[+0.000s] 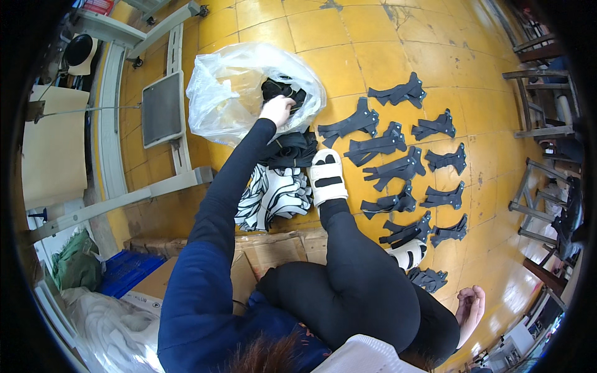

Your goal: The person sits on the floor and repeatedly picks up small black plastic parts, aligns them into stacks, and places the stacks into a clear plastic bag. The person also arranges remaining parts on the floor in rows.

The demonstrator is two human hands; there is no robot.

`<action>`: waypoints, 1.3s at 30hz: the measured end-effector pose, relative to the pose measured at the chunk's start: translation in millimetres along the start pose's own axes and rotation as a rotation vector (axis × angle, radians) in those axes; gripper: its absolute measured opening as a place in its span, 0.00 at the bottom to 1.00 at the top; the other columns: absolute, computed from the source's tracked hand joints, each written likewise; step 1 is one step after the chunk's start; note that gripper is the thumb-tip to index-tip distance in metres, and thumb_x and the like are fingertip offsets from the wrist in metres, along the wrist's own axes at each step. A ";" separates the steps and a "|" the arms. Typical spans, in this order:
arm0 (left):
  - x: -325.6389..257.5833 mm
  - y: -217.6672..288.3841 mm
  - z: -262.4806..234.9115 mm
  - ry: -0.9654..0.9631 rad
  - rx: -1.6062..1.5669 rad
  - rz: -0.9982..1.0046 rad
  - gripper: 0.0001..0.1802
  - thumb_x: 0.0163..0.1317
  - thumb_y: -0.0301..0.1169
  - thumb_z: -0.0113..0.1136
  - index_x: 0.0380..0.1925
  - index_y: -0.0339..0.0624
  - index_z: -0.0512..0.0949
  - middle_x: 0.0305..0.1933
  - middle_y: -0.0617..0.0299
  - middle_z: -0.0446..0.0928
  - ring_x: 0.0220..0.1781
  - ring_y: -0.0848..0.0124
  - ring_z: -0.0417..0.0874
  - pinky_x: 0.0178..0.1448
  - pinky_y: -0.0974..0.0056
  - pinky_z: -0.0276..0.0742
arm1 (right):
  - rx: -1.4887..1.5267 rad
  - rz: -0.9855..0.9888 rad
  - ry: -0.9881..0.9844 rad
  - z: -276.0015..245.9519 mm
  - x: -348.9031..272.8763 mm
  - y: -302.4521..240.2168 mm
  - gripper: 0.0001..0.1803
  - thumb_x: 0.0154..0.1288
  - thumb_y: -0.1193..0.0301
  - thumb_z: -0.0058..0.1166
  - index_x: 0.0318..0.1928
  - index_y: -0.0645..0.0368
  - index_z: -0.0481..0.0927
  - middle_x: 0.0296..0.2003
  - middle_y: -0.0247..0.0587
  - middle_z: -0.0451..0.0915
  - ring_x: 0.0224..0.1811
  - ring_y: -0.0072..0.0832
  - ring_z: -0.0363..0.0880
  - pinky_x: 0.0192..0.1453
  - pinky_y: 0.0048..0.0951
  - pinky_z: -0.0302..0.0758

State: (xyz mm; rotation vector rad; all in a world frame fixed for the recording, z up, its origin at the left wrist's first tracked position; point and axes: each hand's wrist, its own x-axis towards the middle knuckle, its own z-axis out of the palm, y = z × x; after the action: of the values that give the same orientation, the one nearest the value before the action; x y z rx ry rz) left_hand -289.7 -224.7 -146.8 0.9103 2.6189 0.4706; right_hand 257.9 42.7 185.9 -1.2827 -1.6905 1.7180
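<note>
My left hand (278, 110) reaches into the mouth of a clear plastic bag (217, 93), its fingers closed on black fabric pieces (272, 89) inside. The fingertips are partly hidden by the fabric. Just below the bag lies a stack of folded black fabric (289, 151), and under it a pile of white cloth with black wavy lines (273, 196). My right hand (471, 311) hangs beside my right knee, palm up, fingers loosely curled and apart, holding nothing. Several bundles of dark grey fabric strips (393, 166) lie in rows on the floor to the right of my foot.
Yellow tiles (323, 28) make up the floor. On the left stand a metal table frame (124, 199) and a grey pedal plate (163, 109). Flattened cardboard (273, 252) lies by my legs, near a blue plastic crate (134, 273). Wooden stools (538, 102) line the right side.
</note>
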 end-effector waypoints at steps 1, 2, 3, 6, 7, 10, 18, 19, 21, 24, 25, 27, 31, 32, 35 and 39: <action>4.3 8.1 8.6 0.116 -0.110 0.170 0.15 0.57 0.35 0.53 0.45 0.53 0.79 0.51 0.56 0.75 0.53 0.61 0.75 0.52 0.54 0.73 | -0.012 -0.002 0.010 -1.0 -0.7 -0.8 0.18 0.70 0.65 0.43 0.51 0.67 0.70 0.35 0.41 0.73 0.40 0.26 0.71 0.51 0.25 0.67; 1.9 12.3 15.2 0.191 0.134 0.165 0.17 0.58 0.35 0.53 0.49 0.55 0.76 0.53 0.59 0.74 0.56 0.64 0.73 0.51 0.53 0.73 | -0.023 -0.005 0.020 -1.6 -1.7 -0.9 0.18 0.70 0.65 0.43 0.51 0.67 0.70 0.35 0.41 0.73 0.40 0.26 0.71 0.51 0.25 0.67; -1.3 16.0 21.4 0.266 0.377 0.156 0.20 0.58 0.35 0.53 0.52 0.58 0.74 0.55 0.63 0.73 0.59 0.67 0.71 0.51 0.52 0.72 | -0.034 -0.006 0.029 -1.8 -2.7 -1.5 0.18 0.70 0.65 0.43 0.51 0.67 0.70 0.35 0.41 0.73 0.40 0.26 0.71 0.51 0.25 0.67; 7.9 7.0 19.0 0.228 0.316 -0.099 0.26 0.58 0.38 0.55 0.59 0.67 0.66 0.55 0.70 0.73 0.59 0.69 0.70 0.49 0.49 0.72 | -0.040 -0.008 0.111 7.2 -4.3 -5.4 0.16 0.69 0.67 0.44 0.49 0.67 0.71 0.34 0.45 0.74 0.39 0.28 0.71 0.50 0.26 0.66; 7.5 1.5 16.8 0.244 0.300 -0.069 0.26 0.59 0.40 0.55 0.59 0.69 0.66 0.48 0.70 0.76 0.53 0.70 0.73 0.46 0.50 0.70 | -0.035 -0.010 0.107 9.1 -3.8 -6.0 0.16 0.69 0.67 0.43 0.49 0.67 0.71 0.34 0.45 0.74 0.39 0.28 0.71 0.50 0.26 0.66; 9.1 -6.2 9.0 0.212 0.660 -0.047 0.24 0.61 0.40 0.52 0.59 0.71 0.67 0.38 0.68 0.75 0.45 0.68 0.74 0.46 0.55 0.64 | -0.027 -0.007 0.087 7.4 -3.4 -6.6 0.16 0.69 0.67 0.43 0.49 0.68 0.71 0.34 0.45 0.74 0.39 0.28 0.71 0.50 0.26 0.66; 12.7 -42.6 -8.0 -0.118 0.415 -0.599 0.17 0.57 0.41 0.52 0.44 0.50 0.80 0.50 0.58 0.77 0.57 0.60 0.73 0.61 0.50 0.61 | -0.018 0.005 0.072 -4.4 -7.4 -0.7 0.18 0.70 0.64 0.43 0.51 0.67 0.70 0.35 0.42 0.73 0.40 0.26 0.71 0.52 0.24 0.67; 15.5 -45.4 -11.1 -0.061 0.359 -0.582 0.19 0.56 0.42 0.54 0.45 0.50 0.80 0.51 0.56 0.75 0.57 0.59 0.73 0.62 0.49 0.62 | -0.018 0.005 0.063 -4.6 -8.3 -0.4 0.18 0.70 0.64 0.42 0.51 0.67 0.70 0.35 0.42 0.73 0.40 0.26 0.71 0.52 0.24 0.67; 19.0 -108.3 -24.9 0.030 0.148 -0.221 0.20 0.52 0.40 0.56 0.43 0.43 0.78 0.48 0.47 0.76 0.51 0.52 0.76 0.56 0.59 0.71 | 0.010 0.013 -0.001 -4.2 0.9 3.9 0.18 0.70 0.64 0.42 0.51 0.67 0.70 0.35 0.41 0.73 0.41 0.26 0.71 0.52 0.24 0.67; 50.3 -114.0 -42.1 0.197 -0.024 -0.042 0.17 0.56 0.38 0.52 0.41 0.41 0.78 0.44 0.48 0.77 0.47 0.53 0.76 0.54 0.57 0.71 | 0.008 0.007 0.013 2.9 0.3 -0.5 0.18 0.70 0.65 0.42 0.50 0.67 0.70 0.35 0.41 0.73 0.41 0.26 0.71 0.52 0.25 0.67; 74.1 -89.1 -49.9 0.114 0.001 -0.028 0.16 0.57 0.38 0.51 0.40 0.41 0.78 0.43 0.49 0.77 0.46 0.54 0.76 0.53 0.56 0.71 | -0.019 0.000 0.041 2.5 -3.8 -3.8 0.18 0.70 0.65 0.42 0.50 0.67 0.70 0.35 0.41 0.73 0.41 0.26 0.71 0.52 0.25 0.66; 87.5 -102.1 -78.3 0.236 0.036 0.146 0.15 0.59 0.39 0.51 0.39 0.41 0.78 0.41 0.48 0.78 0.46 0.54 0.76 0.52 0.56 0.71 | -0.012 0.005 0.016 2.2 0.6 -1.3 0.18 0.70 0.65 0.42 0.50 0.67 0.70 0.34 0.41 0.73 0.41 0.26 0.71 0.52 0.25 0.66; 116.7 -76.5 -77.2 0.207 0.068 0.034 0.18 0.59 0.39 0.49 0.47 0.42 0.73 0.49 0.49 0.74 0.52 0.52 0.73 0.55 0.53 0.68 | -0.033 0.014 0.058 5.6 -1.4 -3.1 0.18 0.70 0.64 0.42 0.51 0.67 0.70 0.34 0.41 0.72 0.40 0.25 0.70 0.51 0.25 0.66; 117.5 -77.6 -68.5 0.152 0.102 -0.041 0.20 0.60 0.39 0.49 0.49 0.43 0.72 0.51 0.49 0.73 0.53 0.52 0.73 0.56 0.53 0.68 | -0.031 0.013 0.043 5.4 -0.1 -3.1 0.18 0.70 0.64 0.42 0.51 0.67 0.70 0.34 0.41 0.72 0.40 0.25 0.70 0.51 0.25 0.66; 92.0 -90.0 -18.2 -0.030 0.227 -0.271 0.23 0.60 0.39 0.47 0.55 0.43 0.68 0.57 0.50 0.69 0.57 0.50 0.71 0.59 0.50 0.66 | -0.023 0.012 0.008 5.6 4.2 -2.3 0.18 0.70 0.64 0.42 0.51 0.67 0.70 0.34 0.41 0.72 0.40 0.25 0.70 0.51 0.25 0.66; 20.6 -74.7 67.9 -0.115 0.329 -0.330 0.29 0.59 0.41 0.47 0.62 0.47 0.62 0.65 0.52 0.63 0.65 0.51 0.63 0.63 0.45 0.59 | -0.015 0.017 -0.025 5.6 6.8 -1.0 0.18 0.70 0.65 0.42 0.51 0.67 0.70 0.35 0.41 0.73 0.40 0.25 0.70 0.50 0.24 0.66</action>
State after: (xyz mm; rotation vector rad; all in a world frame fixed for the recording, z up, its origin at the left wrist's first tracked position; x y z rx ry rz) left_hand -317.1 -253.4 -241.9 0.5527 2.7087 -0.0961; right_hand 249.6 45.2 183.8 -1.2908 -1.7144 1.7408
